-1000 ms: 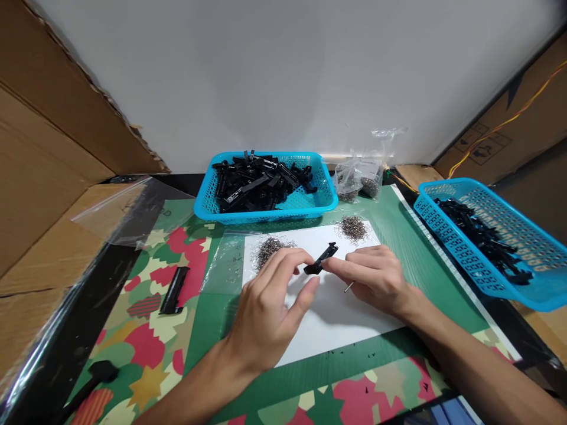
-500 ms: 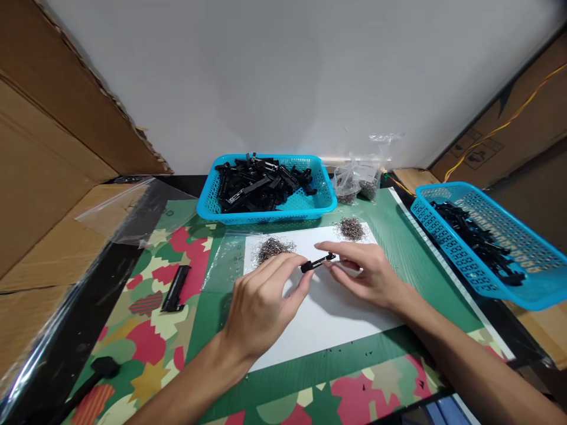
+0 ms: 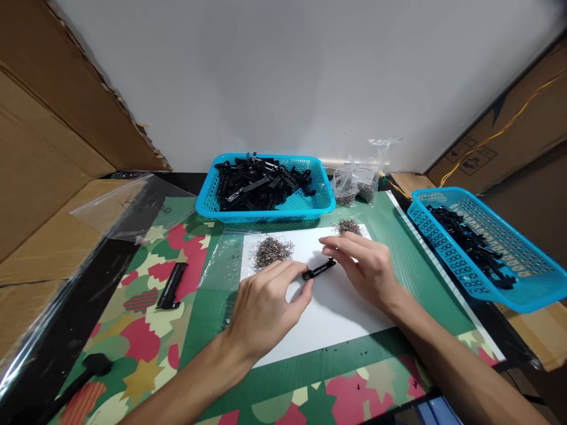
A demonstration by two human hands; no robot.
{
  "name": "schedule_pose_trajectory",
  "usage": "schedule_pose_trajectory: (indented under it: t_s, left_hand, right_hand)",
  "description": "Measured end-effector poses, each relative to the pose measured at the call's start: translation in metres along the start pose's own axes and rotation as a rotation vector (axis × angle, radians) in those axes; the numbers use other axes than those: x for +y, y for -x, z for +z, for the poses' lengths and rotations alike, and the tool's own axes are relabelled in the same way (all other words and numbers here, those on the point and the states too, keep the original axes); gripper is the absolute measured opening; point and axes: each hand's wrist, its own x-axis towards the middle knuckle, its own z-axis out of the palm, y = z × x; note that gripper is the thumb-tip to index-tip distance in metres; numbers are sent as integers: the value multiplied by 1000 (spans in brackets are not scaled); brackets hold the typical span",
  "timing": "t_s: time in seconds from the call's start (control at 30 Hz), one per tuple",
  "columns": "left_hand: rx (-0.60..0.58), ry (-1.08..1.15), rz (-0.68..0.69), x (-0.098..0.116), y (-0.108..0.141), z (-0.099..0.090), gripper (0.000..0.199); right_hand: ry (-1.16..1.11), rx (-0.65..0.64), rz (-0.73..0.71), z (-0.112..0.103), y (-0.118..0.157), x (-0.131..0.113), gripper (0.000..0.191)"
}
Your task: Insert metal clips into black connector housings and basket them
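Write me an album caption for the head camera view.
Left hand holds a slim black part over white paper, near small metal pieces.

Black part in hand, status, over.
Left hand pinching black part over white paper. Right hand near its far end, contact unclear. Nothing visibly blocking.

The counter (image 3: 91,283) shows glossy black at its left edge. Along its back edge, the blue basket (image 3: 270,216) is perforated plastic with a soft shine; the black parts (image 3: 261,184) inside look like glossy plastic, as does the narrow black part (image 3: 319,270) over the smooth, matt white paper (image 3: 343,319). The wire heap (image 3: 272,252) glints like metal. Clear film bags (image 3: 357,182) near the back edge look crinkled and shiny; the brown cardboard (image 3: 39,141) is matt, rough along its torn edge.
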Motion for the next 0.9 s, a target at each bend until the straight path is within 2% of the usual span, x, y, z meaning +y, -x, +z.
schedule_pose_trajectory:
  t_s: [0.07, 0.17, 0.27, 0.43, 0.9]
  left_hand:
    - [5, -15, 13, 1, 0, 0, 8]
    - [15, -41, 62, 2, 1, 1, 10]
    - [22, -50, 116, 2, 1, 2, 12]
    - [33, -64, 163, 1, -1, 2, 11]
    - [27, -87, 166, 5, 4, 2, 9]
  right_hand:
    - [-131, 60, 150, 0, -1, -7, 15]
    - [-365, 110, 428, 5, -4, -20, 22]
    - [-482, 110, 549, 13, -3, -27, 21]
    - [-378, 77, 504, 22, 1, -29, 18]
    - [-253, 31, 440, 19, 6, -33, 19]
